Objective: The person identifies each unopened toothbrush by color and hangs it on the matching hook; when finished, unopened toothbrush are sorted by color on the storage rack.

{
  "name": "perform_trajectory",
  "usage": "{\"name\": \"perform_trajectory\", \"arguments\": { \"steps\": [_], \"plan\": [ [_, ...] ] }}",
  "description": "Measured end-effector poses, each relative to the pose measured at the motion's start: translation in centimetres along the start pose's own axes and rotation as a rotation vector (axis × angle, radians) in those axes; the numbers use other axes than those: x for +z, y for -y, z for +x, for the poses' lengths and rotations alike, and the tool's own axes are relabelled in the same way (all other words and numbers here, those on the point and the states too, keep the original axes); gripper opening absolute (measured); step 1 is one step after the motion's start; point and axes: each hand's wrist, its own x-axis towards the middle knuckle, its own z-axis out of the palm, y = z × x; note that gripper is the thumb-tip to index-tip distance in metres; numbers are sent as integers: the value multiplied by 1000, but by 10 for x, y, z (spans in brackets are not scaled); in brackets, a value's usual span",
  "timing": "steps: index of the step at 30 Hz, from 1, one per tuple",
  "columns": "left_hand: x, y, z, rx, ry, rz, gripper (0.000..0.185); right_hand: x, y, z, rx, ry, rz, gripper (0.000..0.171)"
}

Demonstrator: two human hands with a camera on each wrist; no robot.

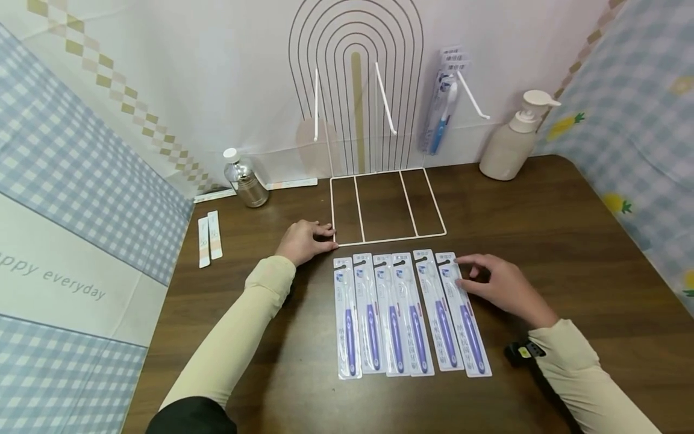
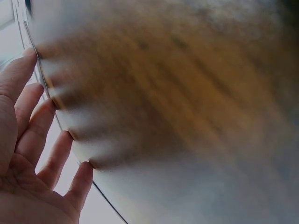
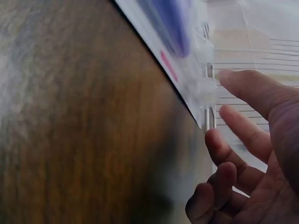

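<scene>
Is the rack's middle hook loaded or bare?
Bare: in the head view the middle hook shows nothing hanging along its length; toothbrush packs hang at the right hook.

I see a pale cream-yellow left sleeve (image 1: 233, 337) with a bunched cuff (image 1: 271, 278), black fabric (image 1: 190, 417) covering its near end. On the right, the matching right sleeve (image 1: 592, 381) has a small black wrist device (image 1: 512, 355) beside its cuff, bearing a yellow-green mark (image 1: 524, 352).
</scene>
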Motion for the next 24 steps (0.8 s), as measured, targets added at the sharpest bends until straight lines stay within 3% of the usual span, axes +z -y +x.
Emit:
{"name": "perform_trajectory", "arguments": {
  "steps": [5, 12, 17, 24],
  "plan": [
    [1, -1, 0, -2, 3, -12, 38, 5, -4, 1, -2, 24, -20, 41],
    [2, -1, -2, -7, 9, -12, 38, 2, -10, 0, -26, -50, 16, 37],
    [3, -1, -2, 0, 7, -5, 39, -21, -8, 5, -59, -148, 49, 35],
    [2, 1, -1, 1, -3, -9, 38, -67, 32, 27, -248, -397, 25, 43]
  ]
}}
